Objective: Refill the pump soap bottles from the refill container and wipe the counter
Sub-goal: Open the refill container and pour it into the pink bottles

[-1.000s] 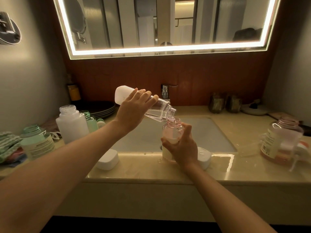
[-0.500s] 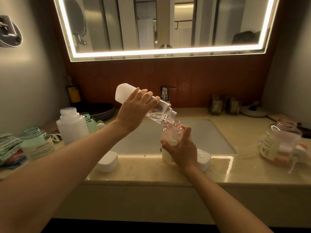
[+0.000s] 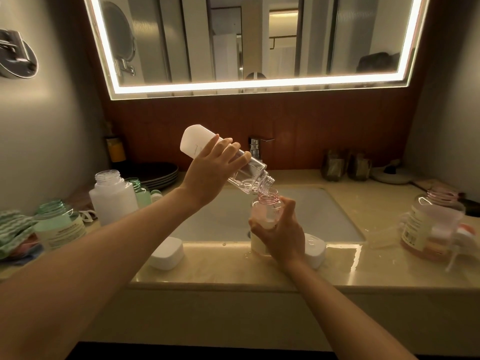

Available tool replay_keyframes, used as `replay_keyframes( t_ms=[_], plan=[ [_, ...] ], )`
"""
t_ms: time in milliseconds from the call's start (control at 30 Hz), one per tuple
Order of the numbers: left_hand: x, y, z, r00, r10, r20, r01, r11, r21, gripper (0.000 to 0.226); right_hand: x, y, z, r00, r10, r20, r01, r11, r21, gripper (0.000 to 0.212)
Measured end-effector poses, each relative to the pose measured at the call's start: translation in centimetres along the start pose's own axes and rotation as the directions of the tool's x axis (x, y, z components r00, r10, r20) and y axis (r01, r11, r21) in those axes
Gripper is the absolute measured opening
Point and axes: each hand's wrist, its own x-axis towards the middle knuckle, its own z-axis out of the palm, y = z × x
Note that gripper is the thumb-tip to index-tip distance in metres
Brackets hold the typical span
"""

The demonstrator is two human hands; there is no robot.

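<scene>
refill bottle (image 3: 253,170): clear, white-bottomed, tilted, mouth toward 4 o'clock above the soap bottle
soap bottle (image 3: 265,212): uncapped, upright, pink neck

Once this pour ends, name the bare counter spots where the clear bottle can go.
Free: front ledge between the left white cap and the pink bottle; back ledge between faucet and dark glasses. Crowded: left end, with open bottles and cloth; right, around the jug.

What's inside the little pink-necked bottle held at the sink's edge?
Pale liquid seems to sit low in the small bottle. The right hand wraps the lower body, so the fill level is hidden.
</scene>
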Motion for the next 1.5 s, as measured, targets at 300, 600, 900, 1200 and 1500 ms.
replay_keyframes(
  t_ms=[300, 600, 900, 1200, 1500],
  plan=[
    [0.5, -0.1, -0.4, 0.999, 0.038, 0.015, -0.039, 0.998, 0.041, 0.079, 0.0, 0.0, -0.1, 1.000, -0.001, 0.004, 0.000, 1.000, 0.008, 0.075],
    [1.1, -0.1, -1.1, 0.992, 0.122, -0.029, -0.118, 0.986, 0.120, 0.078, -0.1, -0.1, -0.1, 1.000, -0.004, -0.008, 0.005, 1.000, 0.014, 0.076],
    [0.8, 0.1, -0.7, 0.996, 0.085, -0.024, -0.082, 0.990, 0.112, 0.076, 0.0, -0.1, 0.1, 1.000, 0.012, -0.008, -0.012, 1.000, 0.020, 0.077],
    [-0.9, 1.0, 0.4, 0.967, -0.240, 0.088, 0.255, 0.919, -0.302, 0.064, 1.3, -0.7, -1.0, 0.993, 0.056, 0.102, -0.073, 0.982, 0.173, 0.079],
    [2.7, 1.4, 0.1, 0.776, -0.513, 0.365, 0.581, 0.359, -0.730, 0.062, 6.2, -1.9, -7.6, 0.990, 0.133, -0.043, -0.109, 0.928, 0.355, 0.070]
  ],
)
